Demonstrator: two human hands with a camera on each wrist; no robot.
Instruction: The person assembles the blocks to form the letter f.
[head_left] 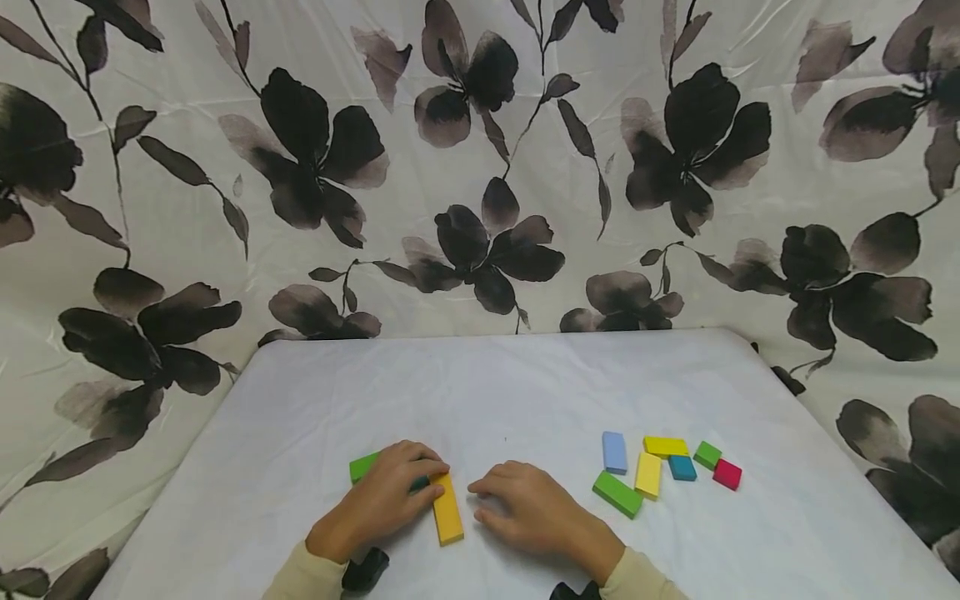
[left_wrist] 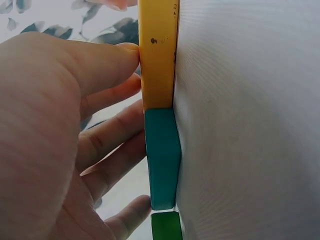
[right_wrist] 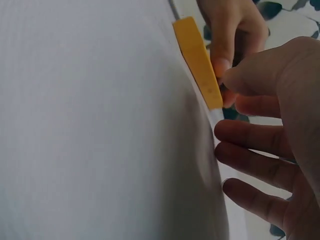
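Note:
My left hand [head_left: 390,492] lies over a row of wooden blocks on the white table. Its thumb and index fingertip touch the far part of a long yellow block [head_left: 448,518]. In the left wrist view, the other fingers reach along a teal block [left_wrist: 162,160], whose end meets the yellow one. A green block [left_wrist: 166,226] follows just beyond a narrow gap; the hand partly hides it in the head view. To the right of the yellow block, my right hand [head_left: 532,507] hovers low with loosely bent fingers and holds nothing. The right wrist view shows its fingertips close by the yellow block [right_wrist: 200,62].
On the right lie a light blue block [head_left: 614,452], a green block [head_left: 618,494], yellow blocks [head_left: 648,476], a teal block [head_left: 682,467], a small green block [head_left: 707,455] and a red block [head_left: 727,474]. A flowered cloth [head_left: 480,167] hangs behind the table [head_left: 510,383].

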